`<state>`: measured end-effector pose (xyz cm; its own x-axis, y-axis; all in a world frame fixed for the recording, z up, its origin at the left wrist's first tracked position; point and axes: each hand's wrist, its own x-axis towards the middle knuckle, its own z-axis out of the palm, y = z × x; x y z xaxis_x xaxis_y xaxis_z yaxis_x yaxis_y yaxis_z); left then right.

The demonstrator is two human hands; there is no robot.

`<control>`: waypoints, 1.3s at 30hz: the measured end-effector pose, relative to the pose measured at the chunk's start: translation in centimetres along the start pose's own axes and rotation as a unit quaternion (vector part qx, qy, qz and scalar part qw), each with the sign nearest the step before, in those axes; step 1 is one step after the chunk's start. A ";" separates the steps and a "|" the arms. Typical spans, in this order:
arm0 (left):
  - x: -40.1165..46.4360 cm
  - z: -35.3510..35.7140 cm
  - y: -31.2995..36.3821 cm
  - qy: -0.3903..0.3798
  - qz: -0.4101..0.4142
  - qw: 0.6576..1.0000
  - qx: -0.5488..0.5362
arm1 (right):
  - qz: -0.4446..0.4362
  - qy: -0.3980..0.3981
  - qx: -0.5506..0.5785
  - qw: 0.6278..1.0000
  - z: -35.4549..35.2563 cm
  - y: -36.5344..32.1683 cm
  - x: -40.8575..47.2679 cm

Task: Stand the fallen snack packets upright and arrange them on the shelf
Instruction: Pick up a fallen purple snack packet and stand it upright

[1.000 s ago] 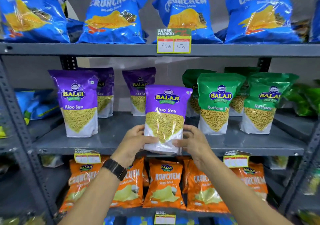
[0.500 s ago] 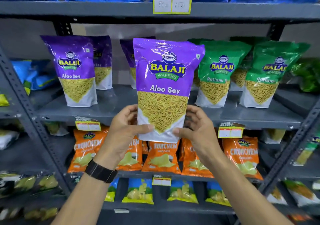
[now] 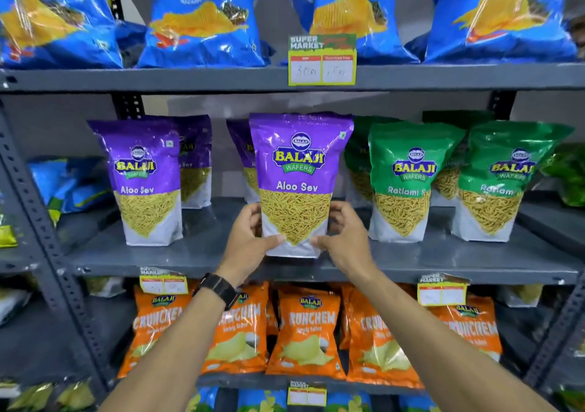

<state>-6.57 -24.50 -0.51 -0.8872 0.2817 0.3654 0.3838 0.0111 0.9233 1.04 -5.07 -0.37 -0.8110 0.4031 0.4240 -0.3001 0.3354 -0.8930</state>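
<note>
A purple Aloo Sev packet [image 3: 299,171] stands upright at the front of the grey middle shelf [image 3: 202,253], its base touching the shelf. My left hand [image 3: 250,237] grips its lower left side and my right hand [image 3: 343,237] grips its lower right side. Another purple Aloo Sev packet [image 3: 144,180] stands upright to the left, with two more purple packets [image 3: 196,158] behind. Green Ratlami Sev packets [image 3: 408,180] stand upright to the right.
Blue Crunchem bags [image 3: 202,22] fill the shelf above, behind a price tag [image 3: 322,60]. Orange Crunchem bags [image 3: 307,329] crowd the shelf below. Blue packets [image 3: 63,183] lie at the far left of the middle shelf. Bare shelf shows between the two front purple packets.
The held purple packet went from raised in front of the shelf down and back onto the middle shelf's front. Both hands stayed on its lower sides. The view tilted up.
</note>
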 end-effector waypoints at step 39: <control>5.1 -9.6 -6.6 0.020 -0.005 0.964 0.267 | 0.027 -0.077 -0.291 0.953 11.8 4.4 5.2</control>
<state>-16.08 -32.37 -3.63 -0.8961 0.2427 0.3716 0.4437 0.5082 0.7381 -10.41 -11.55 -3.83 -0.8952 0.3186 0.3116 0.0378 0.7510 -0.6593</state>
